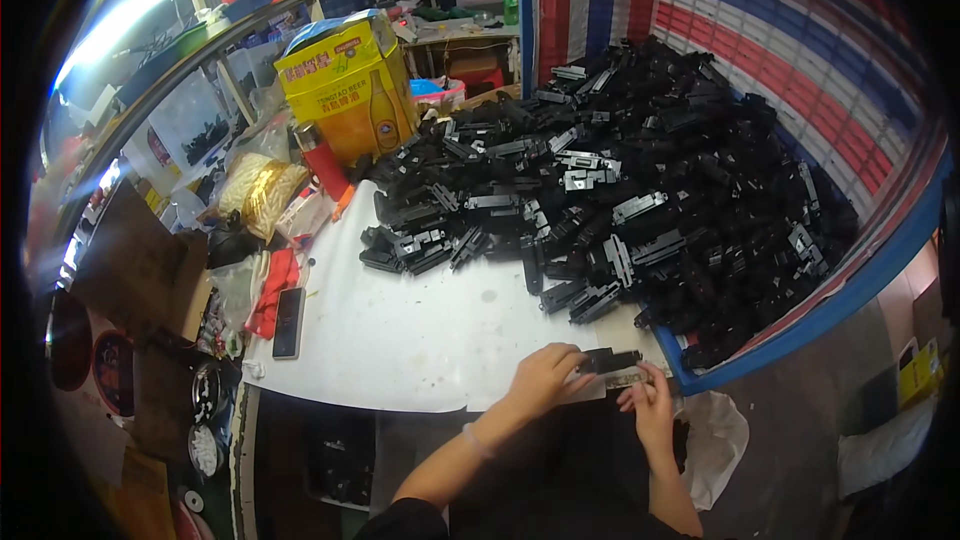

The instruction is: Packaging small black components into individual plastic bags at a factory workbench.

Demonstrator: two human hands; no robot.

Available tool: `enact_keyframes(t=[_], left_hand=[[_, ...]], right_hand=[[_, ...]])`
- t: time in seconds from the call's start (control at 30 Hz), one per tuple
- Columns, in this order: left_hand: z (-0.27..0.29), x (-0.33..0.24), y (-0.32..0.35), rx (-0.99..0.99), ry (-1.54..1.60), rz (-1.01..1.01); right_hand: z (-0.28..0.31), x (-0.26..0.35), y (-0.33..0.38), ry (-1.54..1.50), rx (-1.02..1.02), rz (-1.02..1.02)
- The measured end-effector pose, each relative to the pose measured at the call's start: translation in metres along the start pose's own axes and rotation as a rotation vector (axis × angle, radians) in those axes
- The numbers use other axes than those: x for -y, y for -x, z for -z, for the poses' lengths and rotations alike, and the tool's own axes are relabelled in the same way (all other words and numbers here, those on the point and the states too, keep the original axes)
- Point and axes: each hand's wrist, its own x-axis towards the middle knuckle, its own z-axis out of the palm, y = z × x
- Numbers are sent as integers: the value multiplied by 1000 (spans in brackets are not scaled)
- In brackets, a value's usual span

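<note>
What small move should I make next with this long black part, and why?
Perhaps steady the long black part at its right end with your bare right hand, whose fingers are at that end, since your bare left hand appears to grip the other.

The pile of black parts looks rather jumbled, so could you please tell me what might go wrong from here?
1. The black part between the left hand and the right hand is close to the near edge of the white sheet, so a slip could drop it.
2. The pile is heaped unevenly; disturbing it might send parts sliding forward.
3. The phone lies uncovered on the sheet and could get knocked or scratched.
</note>
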Motion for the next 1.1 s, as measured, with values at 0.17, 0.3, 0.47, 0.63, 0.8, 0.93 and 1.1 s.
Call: enact_keyframes(t=[0.17,0.3,0.47,0.63,0.8,0.93,1.1], left_hand=[[70,-5,36,-142,-242,-483],[97,-5,61,-196,-305,-556],[101,1,71,-318,-264,-501],[79,-9,75,-395,352,224],[79,-15,61,-226,658,355],[77,-26,54,-161,743,465],[80,-19,75,-171,804,504]], right_hand=[[-37,15,-12,-337,276,-139],[-59,36,-17,-188,380,-232],[-74,42,-8,-359,479,-224],[-76,56,7,-336,252,-8],[-71,57,12,-194,191,83],[-67,56,13,-172,153,119],[-59,49,13,-16,271,139]])
